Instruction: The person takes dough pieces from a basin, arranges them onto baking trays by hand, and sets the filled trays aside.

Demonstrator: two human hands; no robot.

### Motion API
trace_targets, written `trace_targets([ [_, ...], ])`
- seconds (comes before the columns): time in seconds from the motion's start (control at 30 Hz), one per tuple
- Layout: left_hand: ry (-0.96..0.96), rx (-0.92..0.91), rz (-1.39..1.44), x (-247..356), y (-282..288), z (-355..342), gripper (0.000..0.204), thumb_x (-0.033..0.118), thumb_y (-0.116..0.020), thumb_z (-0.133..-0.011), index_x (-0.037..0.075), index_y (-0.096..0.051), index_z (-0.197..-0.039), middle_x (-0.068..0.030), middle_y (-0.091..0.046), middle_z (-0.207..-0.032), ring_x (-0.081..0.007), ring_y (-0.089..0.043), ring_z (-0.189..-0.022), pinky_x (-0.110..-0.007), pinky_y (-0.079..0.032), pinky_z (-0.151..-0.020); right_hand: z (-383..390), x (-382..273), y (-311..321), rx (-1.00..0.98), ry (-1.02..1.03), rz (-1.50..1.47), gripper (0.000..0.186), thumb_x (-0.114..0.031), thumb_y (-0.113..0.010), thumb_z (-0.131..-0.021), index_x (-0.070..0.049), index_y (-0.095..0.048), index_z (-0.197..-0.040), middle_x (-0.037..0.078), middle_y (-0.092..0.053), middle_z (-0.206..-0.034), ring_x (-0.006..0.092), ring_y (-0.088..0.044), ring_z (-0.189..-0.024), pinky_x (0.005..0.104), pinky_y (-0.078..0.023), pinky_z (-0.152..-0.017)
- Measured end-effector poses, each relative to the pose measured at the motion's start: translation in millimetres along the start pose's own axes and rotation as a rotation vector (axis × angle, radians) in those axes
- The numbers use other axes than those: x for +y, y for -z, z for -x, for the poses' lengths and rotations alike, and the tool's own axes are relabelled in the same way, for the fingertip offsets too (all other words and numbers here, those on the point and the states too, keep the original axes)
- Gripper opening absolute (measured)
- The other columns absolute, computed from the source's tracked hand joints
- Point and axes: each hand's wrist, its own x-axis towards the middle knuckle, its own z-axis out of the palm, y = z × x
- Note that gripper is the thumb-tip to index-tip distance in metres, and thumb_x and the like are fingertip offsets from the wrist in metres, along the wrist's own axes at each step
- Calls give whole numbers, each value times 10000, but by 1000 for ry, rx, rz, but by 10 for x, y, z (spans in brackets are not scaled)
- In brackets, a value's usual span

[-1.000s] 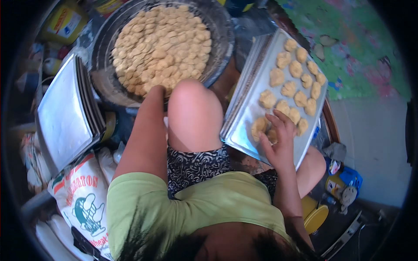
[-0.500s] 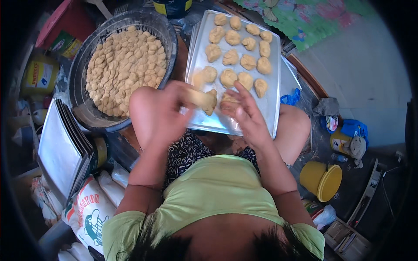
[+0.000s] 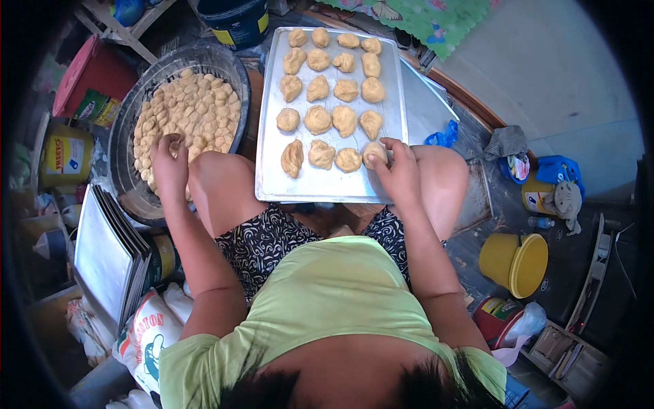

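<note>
On a metal tray (image 3: pixel 327 187) across my lap, lumpy pieces of yellowish dough (image 3: pixel 317 118) lie in rows. At the tray's near right corner, my right hand (image 3: pixel 400 172) has its fingers and thumb around a dough piece (image 3: pixel 375 154) that rests on the tray. To the left, my left hand (image 3: pixel 170 162) reaches into a big dark basin (image 3: pixel 240 82) heaped with small flattened dough lumps (image 3: pixel 197 109). Its fingers are curled down at the surface of the heap, and the lump between them is mostly hidden.
Stacked metal trays (image 3: pixel 102 255) lean at the left, beside a printed sack (image 3: pixel 148 334). A red tub (image 3: pixel 95 78) and a yellow bucket (image 3: pixel 68 155) stand beyond the basin, a dark blue bucket (image 3: pixel 235 24) behind it. Another yellow bucket (image 3: pixel 514 264) is at the right.
Both hands were blurred above the tray with dough in them. Now more pieces lie in the near row. My left hand has moved to the basin; my right is at the tray's near corner.
</note>
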Motion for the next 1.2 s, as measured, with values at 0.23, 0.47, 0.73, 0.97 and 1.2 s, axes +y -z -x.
trace_targets([
  [0.23, -408, -445, 185, 835, -497, 573, 298, 126, -636, -766, 91, -628, -1062, -104, -582, -1157, -325, -547, -1051, -449, -387, -915, -39, 73, 99, -130, 7, 112, 341, -151, -668, -747, -53, -594, -1065, 147, -610, -973, 291, -609, -798, 382, -487, -727],
  [0.47, -712, -583, -131, 1180, -1137, 934, 255, 132, -611, -766, 88, -640, -1016, -71, -617, -1088, -232, -544, -1063, -421, -311, -962, 93, -283, -115, -38, 552, 349, 367, -148, -658, -704, -118, -623, -1068, 65, -583, -1076, 245, -487, -1035, 399, -305, -920],
  [0.73, -753, -594, -47, 1157, -1018, 959, 254, 115, -598, -756, 95, -632, -1007, -44, -603, -1105, -223, -536, -1072, -470, -310, -953, 76, -140, -50, -32, 510, 218, 372, -159, -677, -707, -110, -614, -1071, 73, -567, -1063, 246, -491, -1031, 382, -320, -917],
  [0.97, -848, -591, -185, 1338, -1357, 1169, 347, 241, -634, -772, 153, -610, -1106, -28, -609, -1043, -196, -541, -1043, -494, -293, -957, 69, 32, 74, -59, 124, 63, 299, -82, -665, -697, -16, -583, -976, 152, -532, -994, 324, -568, -891, 379, -476, -785],
  [1.2, -751, -534, -161, 1365, -1229, 1122, 396, 247, -669, -740, 130, -609, -1114, -51, -596, -1016, -225, -520, -1028, -471, -289, -938, 88, -35, 38, 49, 289, 112, 346, -126, -671, -698, -56, -585, -1026, 109, -553, -987, 296, -538, -927, 389, -429, -820],
])
